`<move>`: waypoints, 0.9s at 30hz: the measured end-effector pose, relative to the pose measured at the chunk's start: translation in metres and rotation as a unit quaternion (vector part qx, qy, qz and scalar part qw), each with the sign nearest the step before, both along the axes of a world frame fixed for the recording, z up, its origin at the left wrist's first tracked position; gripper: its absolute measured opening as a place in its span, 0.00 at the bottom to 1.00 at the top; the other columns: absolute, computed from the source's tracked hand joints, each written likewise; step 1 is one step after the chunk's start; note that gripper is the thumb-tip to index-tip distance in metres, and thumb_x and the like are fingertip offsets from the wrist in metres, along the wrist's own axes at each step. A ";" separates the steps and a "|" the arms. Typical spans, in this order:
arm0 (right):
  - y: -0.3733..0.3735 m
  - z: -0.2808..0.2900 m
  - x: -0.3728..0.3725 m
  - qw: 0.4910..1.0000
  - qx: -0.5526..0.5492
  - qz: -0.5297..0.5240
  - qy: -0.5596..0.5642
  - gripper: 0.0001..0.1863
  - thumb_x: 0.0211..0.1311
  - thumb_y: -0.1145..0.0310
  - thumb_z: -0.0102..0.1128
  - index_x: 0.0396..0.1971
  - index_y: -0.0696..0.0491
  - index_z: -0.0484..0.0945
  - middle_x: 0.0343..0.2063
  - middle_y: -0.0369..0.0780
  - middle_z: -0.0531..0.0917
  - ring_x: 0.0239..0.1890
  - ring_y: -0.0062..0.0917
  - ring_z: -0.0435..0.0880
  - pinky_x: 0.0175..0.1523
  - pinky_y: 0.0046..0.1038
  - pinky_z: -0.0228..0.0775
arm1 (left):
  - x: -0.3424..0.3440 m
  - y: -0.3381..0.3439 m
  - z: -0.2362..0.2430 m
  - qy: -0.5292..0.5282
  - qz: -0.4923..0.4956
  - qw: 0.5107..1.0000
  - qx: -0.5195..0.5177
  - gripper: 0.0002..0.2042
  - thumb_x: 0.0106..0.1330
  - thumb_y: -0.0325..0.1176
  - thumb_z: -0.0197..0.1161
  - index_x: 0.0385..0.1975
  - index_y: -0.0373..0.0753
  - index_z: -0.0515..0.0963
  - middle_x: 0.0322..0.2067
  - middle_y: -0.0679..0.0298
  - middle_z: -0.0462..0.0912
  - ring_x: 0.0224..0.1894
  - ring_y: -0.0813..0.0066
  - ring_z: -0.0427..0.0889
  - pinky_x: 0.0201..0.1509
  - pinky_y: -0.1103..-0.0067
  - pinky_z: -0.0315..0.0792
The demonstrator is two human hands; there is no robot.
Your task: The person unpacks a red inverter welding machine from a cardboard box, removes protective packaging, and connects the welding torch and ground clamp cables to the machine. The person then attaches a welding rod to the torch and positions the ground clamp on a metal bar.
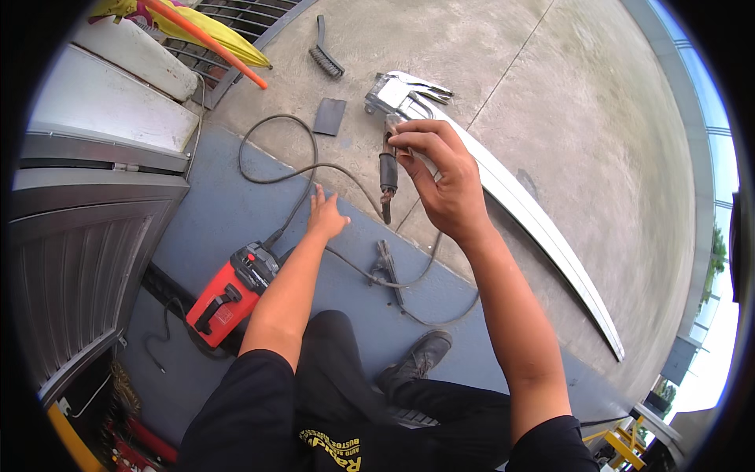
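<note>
One red power unit (224, 303) with a black top handle sits nearest the body on the blue floor (200, 185); judged heavy, best lifted by that handle. Beyond it, a dark clamp (388, 271) lies by a cable loop. Left hand (327, 220): fingers spread, nothing seen in them, cable (317, 157) just beside the fingertips. Right hand (450, 177): thumb and fingers pinch the upper, copper-coloured part of a copper-and-black cable holder (388, 171), held upright above the floor's edge. Estimate: stiff, fairly light, sturdy, with the cable dragging at its lower end; the black sleeve looks the surer hold, bare metal likely slicker. Farther out on the concrete (582, 149): a long pale metal bar (535, 208), a grey sheet (329, 116), a bristle brush (325, 61).
</note>
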State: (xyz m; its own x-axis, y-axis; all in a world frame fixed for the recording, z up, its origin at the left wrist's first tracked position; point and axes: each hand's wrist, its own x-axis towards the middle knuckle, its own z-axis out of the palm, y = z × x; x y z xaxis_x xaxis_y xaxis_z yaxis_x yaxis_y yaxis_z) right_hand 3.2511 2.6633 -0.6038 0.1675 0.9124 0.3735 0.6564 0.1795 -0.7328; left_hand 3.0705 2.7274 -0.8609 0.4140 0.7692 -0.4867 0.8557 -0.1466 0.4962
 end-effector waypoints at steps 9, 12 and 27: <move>-0.096 0.007 -0.054 0.996 -0.075 0.021 0.033 0.13 0.60 0.87 0.62 0.43 0.56 0.80 0.51 0.41 0.76 0.60 0.34 0.80 0.61 0.34 0.77 | -0.031 -0.046 0.183 -0.445 0.006 0.870 -0.209 0.18 0.72 0.38 0.62 0.54 0.32 0.80 0.43 0.62 0.87 0.47 0.76 0.83 0.56 0.75 0.73; -0.110 0.002 -0.066 0.978 -0.114 -0.020 0.172 0.13 0.63 0.86 0.61 0.45 0.57 0.78 0.55 0.41 0.74 0.63 0.32 0.78 0.64 0.34 0.76 | -0.033 -0.052 0.198 -0.405 -0.004 0.861 -0.307 0.20 0.69 0.36 0.66 0.56 0.31 0.79 0.43 0.62 0.86 0.46 0.78 0.82 0.52 0.76 0.75; -0.140 0.033 -0.104 0.758 -0.336 -0.084 0.552 0.25 0.77 0.61 0.52 0.63 0.62 0.63 0.49 0.45 0.80 0.47 0.29 0.83 0.54 0.34 0.78 | -0.059 -0.099 0.227 -0.281 -0.110 0.947 0.113 0.09 0.62 0.29 0.62 0.41 0.37 0.75 0.35 0.48 0.81 0.42 0.43 0.82 0.43 0.54 0.76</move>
